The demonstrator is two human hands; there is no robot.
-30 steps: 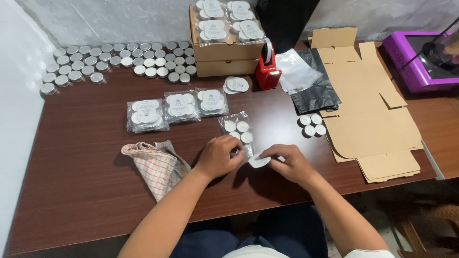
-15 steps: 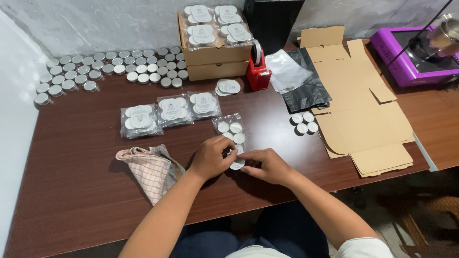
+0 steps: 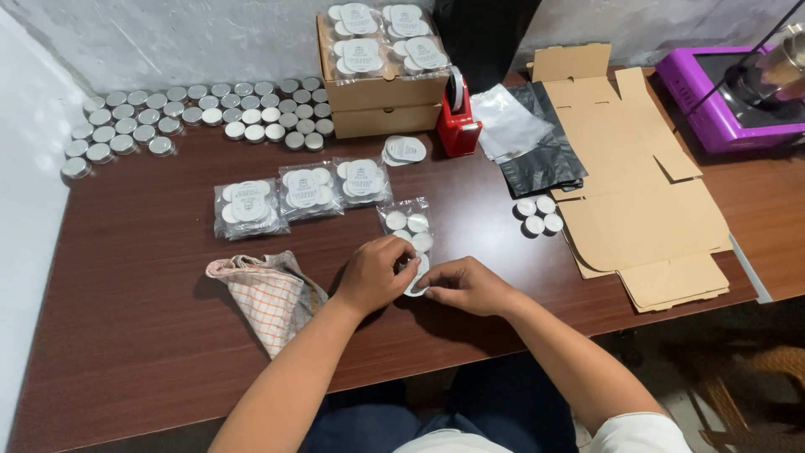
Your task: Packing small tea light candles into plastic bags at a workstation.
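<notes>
My left hand (image 3: 377, 273) and my right hand (image 3: 468, 285) meet over the near end of a clear plastic bag (image 3: 407, 222) that holds several small white round tea candles. Both hands pinch the bag's open end, where a white round label (image 3: 417, 288) shows between the fingers. The bag lies flat on the dark brown table (image 3: 142, 335). Three filled bags with labels (image 3: 302, 191) lie in a row just beyond my hands. Several loose candles (image 3: 537, 216) sit to the right of the bag.
A checked cloth (image 3: 268, 294) lies left of my left hand. Rows of silver tins (image 3: 193, 117) fill the far left. A cardboard box (image 3: 381, 92) topped with packed bags, a red tape dispenser (image 3: 459, 126), a stack of labels (image 3: 405, 151), black and clear bags (image 3: 537, 143), flat cardboard (image 3: 646, 193) and a purple device (image 3: 738, 92) stand beyond.
The view has shifted slightly. My hands stay together at the bag's near end, still working the white label and the opening; nothing else on the table moved.
</notes>
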